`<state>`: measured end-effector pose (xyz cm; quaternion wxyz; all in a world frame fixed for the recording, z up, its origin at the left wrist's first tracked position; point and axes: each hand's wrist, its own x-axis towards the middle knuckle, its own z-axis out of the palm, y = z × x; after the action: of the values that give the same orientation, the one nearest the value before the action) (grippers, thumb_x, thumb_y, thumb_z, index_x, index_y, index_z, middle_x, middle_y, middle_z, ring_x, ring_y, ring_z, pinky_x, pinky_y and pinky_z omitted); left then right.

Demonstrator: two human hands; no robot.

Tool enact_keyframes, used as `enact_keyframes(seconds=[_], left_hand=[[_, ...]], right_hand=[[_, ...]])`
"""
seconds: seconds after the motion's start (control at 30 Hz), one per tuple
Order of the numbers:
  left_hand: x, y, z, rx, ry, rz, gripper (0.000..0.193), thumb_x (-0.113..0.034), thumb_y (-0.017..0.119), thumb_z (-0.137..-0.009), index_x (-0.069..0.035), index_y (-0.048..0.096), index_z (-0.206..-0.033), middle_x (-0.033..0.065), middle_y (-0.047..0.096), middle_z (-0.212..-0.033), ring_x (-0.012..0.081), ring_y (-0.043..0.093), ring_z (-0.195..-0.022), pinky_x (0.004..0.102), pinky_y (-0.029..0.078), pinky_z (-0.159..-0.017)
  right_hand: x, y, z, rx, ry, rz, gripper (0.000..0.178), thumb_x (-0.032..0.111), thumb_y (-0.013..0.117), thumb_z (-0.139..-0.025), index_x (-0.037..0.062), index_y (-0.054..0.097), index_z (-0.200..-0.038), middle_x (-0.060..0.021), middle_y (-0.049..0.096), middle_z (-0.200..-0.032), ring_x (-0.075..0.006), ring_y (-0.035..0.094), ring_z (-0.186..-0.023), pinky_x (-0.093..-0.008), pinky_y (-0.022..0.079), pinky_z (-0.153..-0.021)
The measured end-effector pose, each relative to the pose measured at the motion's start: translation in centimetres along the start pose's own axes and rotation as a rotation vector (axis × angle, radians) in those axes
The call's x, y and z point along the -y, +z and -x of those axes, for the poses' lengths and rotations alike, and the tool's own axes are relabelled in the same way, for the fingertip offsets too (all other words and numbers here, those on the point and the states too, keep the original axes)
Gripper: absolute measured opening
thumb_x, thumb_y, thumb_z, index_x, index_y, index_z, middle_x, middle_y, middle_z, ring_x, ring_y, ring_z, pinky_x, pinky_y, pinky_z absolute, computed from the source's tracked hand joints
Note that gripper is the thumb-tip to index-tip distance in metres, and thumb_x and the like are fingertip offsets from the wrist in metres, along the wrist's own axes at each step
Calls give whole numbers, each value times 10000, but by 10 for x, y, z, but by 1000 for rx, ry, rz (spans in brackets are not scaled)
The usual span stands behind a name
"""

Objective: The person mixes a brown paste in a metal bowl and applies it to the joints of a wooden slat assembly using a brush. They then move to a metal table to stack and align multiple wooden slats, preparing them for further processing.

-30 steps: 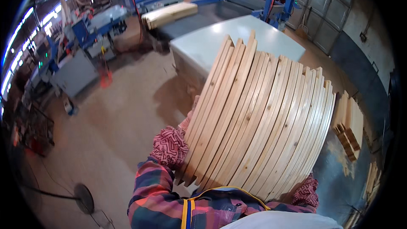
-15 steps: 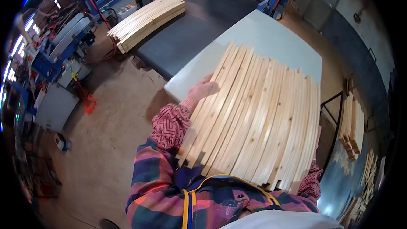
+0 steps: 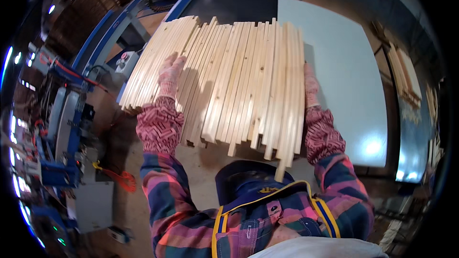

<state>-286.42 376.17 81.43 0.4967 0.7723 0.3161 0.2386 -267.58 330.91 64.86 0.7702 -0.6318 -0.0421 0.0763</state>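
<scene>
A wide row of pale wooden strips (image 3: pixel 239 76) lies side by side across the dark conveyor bed, its near ends uneven and jutting toward me. My left hand (image 3: pixel 171 69) grips the row near its left side, where it meets another stack of strips (image 3: pixel 160 43); the fingertips are partly lost between the pieces. Along the right edge, my right hand (image 3: pixel 311 83) presses inward, with its fingers partly hidden by the wood. Between them the two hands hold the row. One strip (image 3: pixel 282 169) sticks out farther toward me than the others.
A smooth pale board (image 3: pixel 344 76) extends to the right of the strips. Beyond them is the dark conveyor surface (image 3: pixel 234 2) with blue frame rails. A control box (image 3: pixel 126 62) with a red button stands at left. More wood (image 3: pixel 404 74) is stacked at far right.
Both hands have carried the row of strips left, off the pale board and up against the stack on the conveyor. My right hand has come into clearer view, and my view has turned.
</scene>
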Motion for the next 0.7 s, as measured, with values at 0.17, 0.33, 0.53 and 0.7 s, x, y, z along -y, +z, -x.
enact_keyframes(seconds=[0.17,0.33,0.53,0.7], left_hand=[[57,16,-6,78,331,-979,655,-497,581,-909,-96,463,-1413,118,447,-1462,276,354,-1398,405,340,-1128],[29,42,8,223,267,-990,662,-540,522,-923,-134,439,-1439,75,370,-1531,266,282,-1441,402,279,-1175],[33,2,-17,460,237,-569,624,-497,613,-900,-100,544,-1377,109,465,-1467,269,396,-1383,352,313,-1144],[5,-42,-41,435,494,-627,617,-490,612,-908,-89,542,-1371,127,504,-1425,270,445,-1345,365,356,-1115]], right_hand=[[-14,33,-5,-34,-69,301,493,355,481,-993,71,500,-1395,-77,596,-1253,-213,607,-1070,-312,490,-922],[-24,-5,-24,84,-210,614,604,465,515,-946,116,460,-1436,-114,549,-1394,-271,577,-1204,-322,437,-1011],[94,94,22,21,213,1062,1035,692,632,-780,101,250,-1540,-196,456,-1466,-342,439,-1355,-398,314,-1131],[109,107,18,-25,202,1157,1034,670,633,-786,89,231,-1541,-209,488,-1435,-345,465,-1334,-399,340,-1108]])
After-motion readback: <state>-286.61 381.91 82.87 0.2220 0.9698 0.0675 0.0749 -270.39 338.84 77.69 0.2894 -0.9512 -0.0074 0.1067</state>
